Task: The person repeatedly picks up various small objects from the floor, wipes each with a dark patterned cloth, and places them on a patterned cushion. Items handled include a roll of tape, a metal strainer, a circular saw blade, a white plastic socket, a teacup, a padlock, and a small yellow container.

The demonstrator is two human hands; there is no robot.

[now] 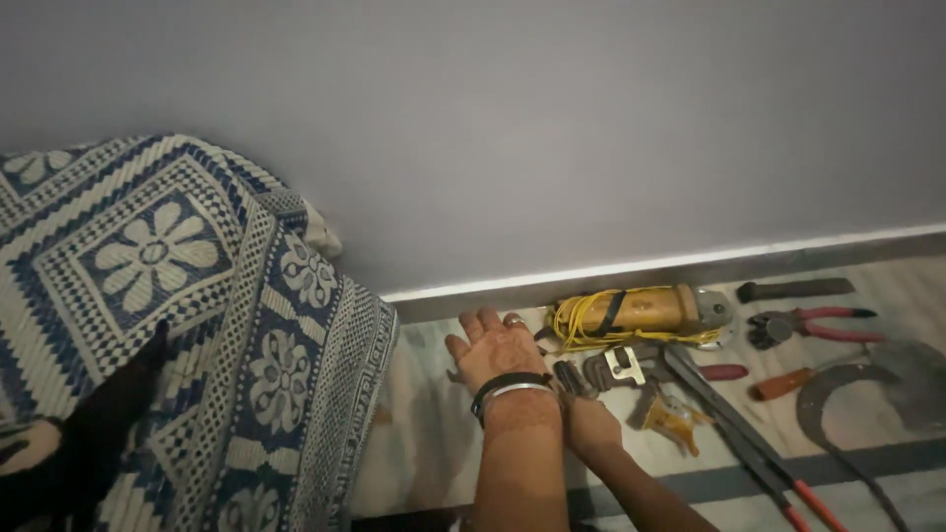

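My left hand (493, 350) lies flat, palm down, on the pale floor (424, 443), fingers apart and holding nothing. It wears a ring, and a dark and a silver bangle sit on the wrist. My right hand (589, 422) reaches in under the left wrist toward a dark small tool (569, 377); its fingers are hidden, so its grip cannot be made out. Just right of the hands lie a grey pipe wrench (621, 365) and a yellow-bodied angle grinder (650, 307) wrapped in yellow cord.
More tools lie along the grey wall: red-handled pliers (813, 325), a black-handled tool (793, 290), an orange-handled tool (783, 384), long red-tipped cutters (739, 429), a curved sickle blade (852, 394). A blue-and-white patterned mat (187, 325) drapes at left.
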